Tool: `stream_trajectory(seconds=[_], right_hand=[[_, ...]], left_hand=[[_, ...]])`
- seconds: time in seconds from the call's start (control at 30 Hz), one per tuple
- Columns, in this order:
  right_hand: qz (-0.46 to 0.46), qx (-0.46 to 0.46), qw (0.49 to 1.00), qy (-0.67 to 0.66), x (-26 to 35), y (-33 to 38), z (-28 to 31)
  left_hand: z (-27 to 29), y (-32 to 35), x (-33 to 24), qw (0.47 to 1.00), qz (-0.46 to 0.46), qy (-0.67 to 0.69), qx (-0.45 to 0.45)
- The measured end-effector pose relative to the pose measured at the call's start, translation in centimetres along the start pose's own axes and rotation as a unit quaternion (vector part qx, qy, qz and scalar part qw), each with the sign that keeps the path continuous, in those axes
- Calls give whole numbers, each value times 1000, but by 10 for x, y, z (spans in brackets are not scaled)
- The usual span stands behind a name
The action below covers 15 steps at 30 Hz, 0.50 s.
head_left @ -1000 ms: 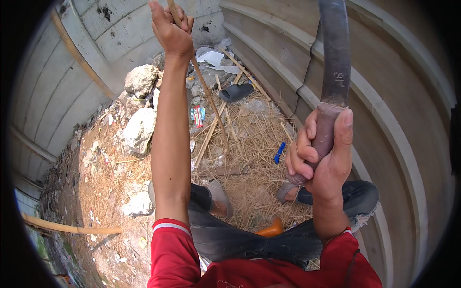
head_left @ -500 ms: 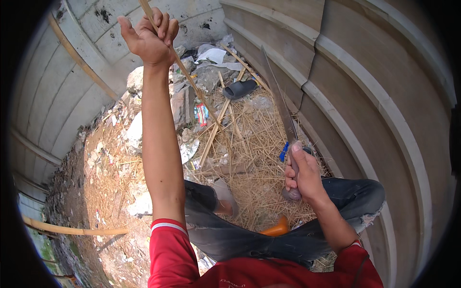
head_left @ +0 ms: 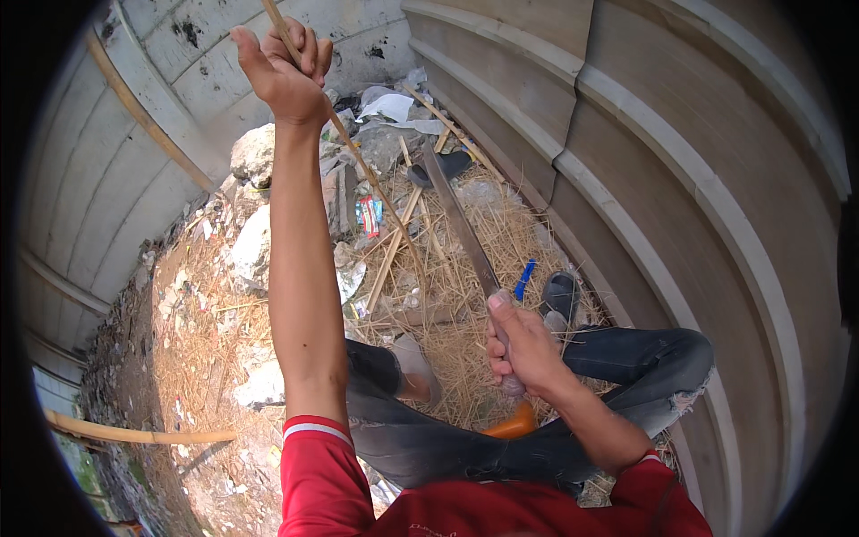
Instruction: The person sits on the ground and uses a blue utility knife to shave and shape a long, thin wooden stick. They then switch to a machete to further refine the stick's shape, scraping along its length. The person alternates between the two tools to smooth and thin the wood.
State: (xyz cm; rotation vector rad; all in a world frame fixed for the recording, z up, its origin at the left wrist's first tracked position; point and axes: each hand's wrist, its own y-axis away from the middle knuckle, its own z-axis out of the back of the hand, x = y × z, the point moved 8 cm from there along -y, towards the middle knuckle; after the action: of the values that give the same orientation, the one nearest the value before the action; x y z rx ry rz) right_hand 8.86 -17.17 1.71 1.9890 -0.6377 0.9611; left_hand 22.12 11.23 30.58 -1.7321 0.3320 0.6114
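My left hand (head_left: 291,72) is stretched far forward, its fingers curled around a thin bamboo strip (head_left: 360,159) and its thumb sticking out to the side. From there the strip slants down to the straw between my legs. In my right hand (head_left: 528,349) is the handle of a machete (head_left: 463,224), gripped near my right knee. The long blade points forward and slightly left, to the right of the strip and apart from it. Its tip overlaps a dark sandal (head_left: 440,168) in the view.
Straw and shavings (head_left: 456,358) cover the ground, with loose bamboo strips (head_left: 394,255). An orange object (head_left: 513,421) lies by my legs, a blue one (head_left: 525,278) near my shod foot (head_left: 561,295). Corrugated sheeting (head_left: 644,197) rises on the right; rocks (head_left: 253,246) and a pale wall (head_left: 134,197) are left.
The machete and my right hand have swung left, bringing the blade closer to the bamboo strip. My left hand stays nearly where it was, still holding the strip.
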Motion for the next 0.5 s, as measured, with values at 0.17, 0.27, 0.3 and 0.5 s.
stream_trajectory(seconds=[0.17,0.27,0.3,0.5], right_hand=[[306,-36,950,-57,130,59,-6],[514,16,850,-117,160,82,-18],[573,39,808,-132,159,83,-21],[175,30,963,202,2,-15,-11]], left_hand=[[2,-4,5,1000,-11,-12,-25],[-2,-11,15,1000,6,16,-24],[-8,-12,15,1000,-1,16,-17],[-31,10,30,999,21,-46,-6]])
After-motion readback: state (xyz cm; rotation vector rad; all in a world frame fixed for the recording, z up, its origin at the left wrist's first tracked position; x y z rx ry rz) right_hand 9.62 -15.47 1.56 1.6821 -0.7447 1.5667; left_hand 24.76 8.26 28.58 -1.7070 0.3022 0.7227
